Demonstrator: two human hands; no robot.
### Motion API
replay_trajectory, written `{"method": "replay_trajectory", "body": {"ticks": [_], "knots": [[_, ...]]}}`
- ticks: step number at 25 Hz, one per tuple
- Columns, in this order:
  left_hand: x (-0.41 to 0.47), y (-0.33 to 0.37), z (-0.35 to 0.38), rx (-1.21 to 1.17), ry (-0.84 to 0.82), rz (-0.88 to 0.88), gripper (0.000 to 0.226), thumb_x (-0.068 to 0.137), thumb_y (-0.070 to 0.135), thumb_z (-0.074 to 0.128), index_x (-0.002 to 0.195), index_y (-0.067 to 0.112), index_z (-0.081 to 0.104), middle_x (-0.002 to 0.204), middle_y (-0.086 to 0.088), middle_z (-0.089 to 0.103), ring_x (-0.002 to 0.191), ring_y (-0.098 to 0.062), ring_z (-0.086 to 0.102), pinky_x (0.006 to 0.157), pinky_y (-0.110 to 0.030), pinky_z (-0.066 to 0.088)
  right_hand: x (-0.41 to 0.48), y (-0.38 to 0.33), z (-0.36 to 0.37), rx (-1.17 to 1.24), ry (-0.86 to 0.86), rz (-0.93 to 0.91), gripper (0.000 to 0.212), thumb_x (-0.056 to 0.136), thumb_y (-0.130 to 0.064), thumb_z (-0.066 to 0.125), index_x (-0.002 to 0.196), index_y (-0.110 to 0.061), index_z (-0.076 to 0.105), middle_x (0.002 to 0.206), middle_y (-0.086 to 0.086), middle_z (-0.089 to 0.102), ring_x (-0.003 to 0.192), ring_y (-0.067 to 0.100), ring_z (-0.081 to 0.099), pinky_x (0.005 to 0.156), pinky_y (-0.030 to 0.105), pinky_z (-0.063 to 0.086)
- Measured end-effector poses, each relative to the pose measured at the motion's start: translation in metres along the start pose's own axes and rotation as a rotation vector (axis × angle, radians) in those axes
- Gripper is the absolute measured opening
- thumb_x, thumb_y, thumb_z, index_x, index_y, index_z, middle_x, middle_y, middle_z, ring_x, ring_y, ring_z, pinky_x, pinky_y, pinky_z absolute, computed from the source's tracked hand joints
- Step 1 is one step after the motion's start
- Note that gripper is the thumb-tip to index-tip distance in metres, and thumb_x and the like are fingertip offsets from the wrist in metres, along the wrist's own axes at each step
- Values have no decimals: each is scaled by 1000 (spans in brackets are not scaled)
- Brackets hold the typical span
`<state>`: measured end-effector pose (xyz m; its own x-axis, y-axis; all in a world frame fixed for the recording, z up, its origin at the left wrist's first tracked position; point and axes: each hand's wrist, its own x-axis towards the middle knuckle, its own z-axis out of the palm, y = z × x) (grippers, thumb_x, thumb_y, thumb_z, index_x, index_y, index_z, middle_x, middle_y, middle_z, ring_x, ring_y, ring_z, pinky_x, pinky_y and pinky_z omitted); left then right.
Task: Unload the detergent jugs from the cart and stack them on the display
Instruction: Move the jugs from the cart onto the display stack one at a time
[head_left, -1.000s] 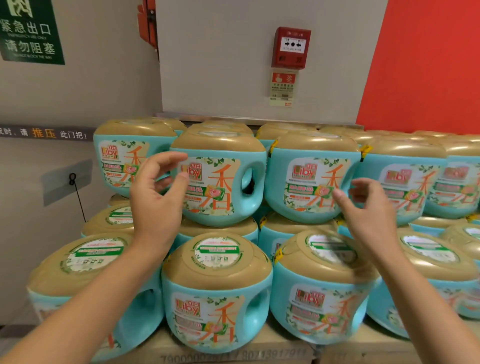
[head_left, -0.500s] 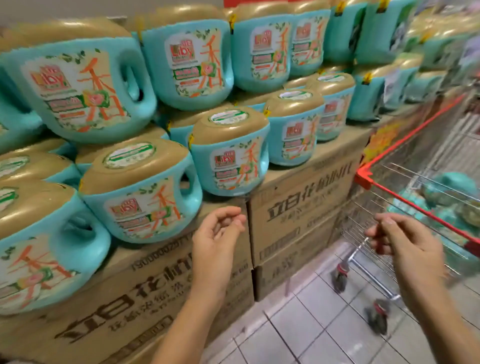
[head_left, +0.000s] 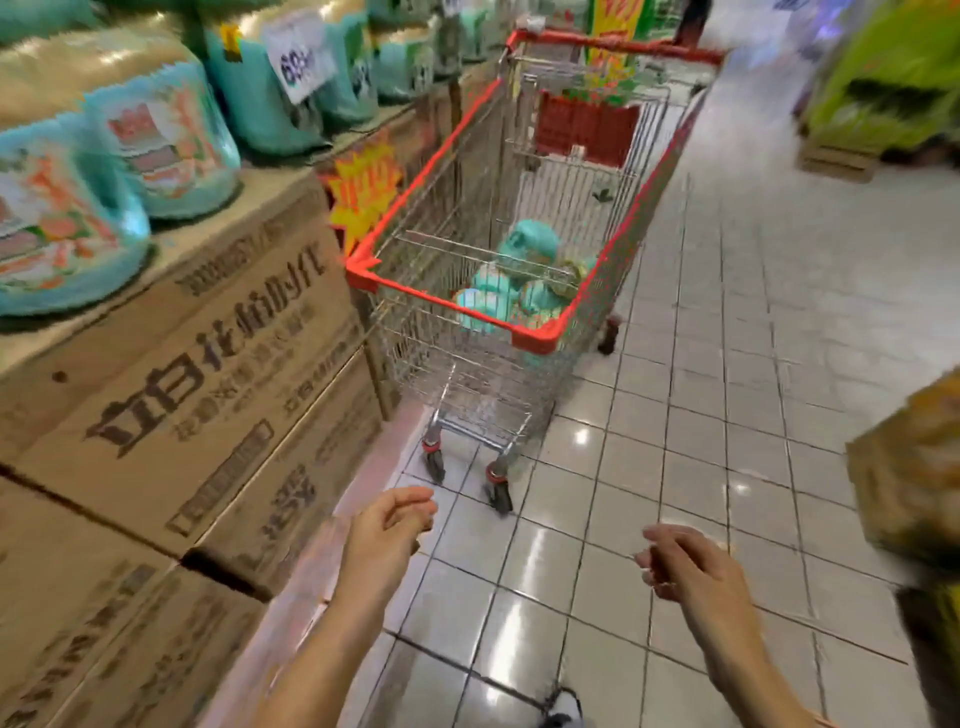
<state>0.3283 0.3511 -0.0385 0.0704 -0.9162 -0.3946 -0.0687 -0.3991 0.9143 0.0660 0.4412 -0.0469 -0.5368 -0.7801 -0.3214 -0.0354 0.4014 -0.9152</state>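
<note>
A wire shopping cart (head_left: 457, 301) with a red rim stands ahead in the aisle, beside the display. Several teal detergent jugs (head_left: 522, 280) lie in its basket. More teal jugs with tan caps (head_left: 161, 130) are stacked on the display of brown cardboard boxes (head_left: 208, 374) along the left. My left hand (head_left: 387, 540) and my right hand (head_left: 685, 566) hang low in front of me, short of the cart, fingers loosely curled and holding nothing. The view is blurred by motion.
White floor tiles (head_left: 727, 364) stretch along the aisle to the right of the cart. A stack of yellow-brown goods (head_left: 914, 467) juts in at the right edge. A green display (head_left: 883, 93) stands at the far right. A price tag (head_left: 298, 57) hangs among the jugs.
The view has swung right from the stacked jugs to the cart. Both hands have come away from the display and dropped low, empty, toward the cart.
</note>
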Motion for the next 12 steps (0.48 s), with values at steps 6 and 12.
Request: {"method": "replay_trajectory", "body": {"ticks": [6, 12], "knots": [[51, 47, 112, -33, -6, 54, 12, 88, 8, 65, 92, 17, 72, 83, 2, 71, 79, -11, 63, 69, -26, 45, 107, -40, -64, -5, 2, -50, 14, 96, -14, 54, 93, -13, 68, 71, 6, 69, 55, 6, 60, 58, 24, 47], [138, 103, 176, -114, 49, 137, 14, 88, 5, 63, 91, 17, 70, 81, -1, 70, 72, -11, 58, 61, -24, 42, 224, -99, -66, 51, -52, -142, 17, 97, -11, 51, 93, -13, 67, 71, 5, 70, 60, 10, 60, 57, 22, 48]]}}
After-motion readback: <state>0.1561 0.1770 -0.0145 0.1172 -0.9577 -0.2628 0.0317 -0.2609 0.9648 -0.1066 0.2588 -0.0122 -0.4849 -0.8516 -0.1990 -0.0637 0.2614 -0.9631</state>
